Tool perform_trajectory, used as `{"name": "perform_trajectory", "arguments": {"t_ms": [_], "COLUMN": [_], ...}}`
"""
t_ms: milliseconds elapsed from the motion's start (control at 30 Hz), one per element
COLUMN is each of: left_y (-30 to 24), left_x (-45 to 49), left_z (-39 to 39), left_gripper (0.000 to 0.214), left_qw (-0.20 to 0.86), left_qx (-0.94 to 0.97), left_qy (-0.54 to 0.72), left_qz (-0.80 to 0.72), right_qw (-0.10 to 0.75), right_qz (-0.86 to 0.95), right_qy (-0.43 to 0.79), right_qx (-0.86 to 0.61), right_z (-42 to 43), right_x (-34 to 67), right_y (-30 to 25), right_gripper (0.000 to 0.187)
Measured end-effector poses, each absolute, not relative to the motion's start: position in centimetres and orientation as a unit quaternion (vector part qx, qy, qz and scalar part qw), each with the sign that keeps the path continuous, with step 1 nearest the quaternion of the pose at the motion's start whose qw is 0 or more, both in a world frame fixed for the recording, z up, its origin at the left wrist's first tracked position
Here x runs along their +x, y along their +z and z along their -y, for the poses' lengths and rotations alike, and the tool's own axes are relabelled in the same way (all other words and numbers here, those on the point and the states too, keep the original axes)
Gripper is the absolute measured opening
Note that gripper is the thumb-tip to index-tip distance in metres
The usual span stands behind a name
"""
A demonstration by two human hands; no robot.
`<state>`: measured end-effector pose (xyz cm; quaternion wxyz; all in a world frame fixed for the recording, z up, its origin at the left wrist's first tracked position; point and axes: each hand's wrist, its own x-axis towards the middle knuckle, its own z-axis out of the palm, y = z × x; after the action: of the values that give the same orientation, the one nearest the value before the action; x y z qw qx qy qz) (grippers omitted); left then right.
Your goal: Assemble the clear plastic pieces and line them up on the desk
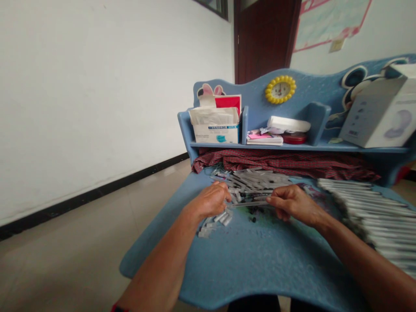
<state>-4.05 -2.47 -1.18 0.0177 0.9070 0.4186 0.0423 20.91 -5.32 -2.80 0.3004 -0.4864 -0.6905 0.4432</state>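
My right hand [289,203] pinches one end of a clear pen barrel [250,203], which lies level just above the desk and points left. The barrel's other end reaches toward my left hand [212,200]. The fingers of that hand are curled together, and whatever they hold is hidden. Just below my left hand lie several clear pen caps [223,218]. Small black pieces [253,219] are scattered on the desk between the hands. Behind both hands spreads a loose pile of clear pen barrels [256,178].
On the blue desk [260,260], rows of pens [380,221] lie on the right, partly blurred. A checked cloth [292,164] is bunched along the back. The shelf above holds a mask box [216,130], papers [264,138] and a white carton [377,108].
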Motion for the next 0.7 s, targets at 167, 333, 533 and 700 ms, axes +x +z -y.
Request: {"name": "perform_trajectory", "arguments": {"t_ms": [167,333,533,700], "left_y": [-1.2,-1.0,-1.2,-0.3], "left_x": [-3.8,-3.5,-3.8,-3.9], "left_z": [2.6,2.8,2.3,2.2], "left_gripper": [0.027,0.022,0.017,0.01], "left_qw": [0.01,-0.001,0.02,0.115], "left_qx": [0.914,0.917,0.92,0.903], "left_qy": [0.04,0.026,0.055,0.163], "left_qz": [-0.404,-0.397,-0.389,-0.381], "right_qw": [0.294,0.299,0.323,0.38], "right_qz": [0.691,0.698,0.668,0.643], "right_qy": [0.442,0.429,0.453,0.472], "right_qx": [-0.49,-0.489,-0.495,-0.467], "right_z": [5.4,5.3,5.2,4.9], "right_x": [20.6,20.0,19.9,21.3], "right_y": [-3.1,-3.7,-3.9,-3.2], "right_gripper": [0.031,0.034,0.034,0.033]}}
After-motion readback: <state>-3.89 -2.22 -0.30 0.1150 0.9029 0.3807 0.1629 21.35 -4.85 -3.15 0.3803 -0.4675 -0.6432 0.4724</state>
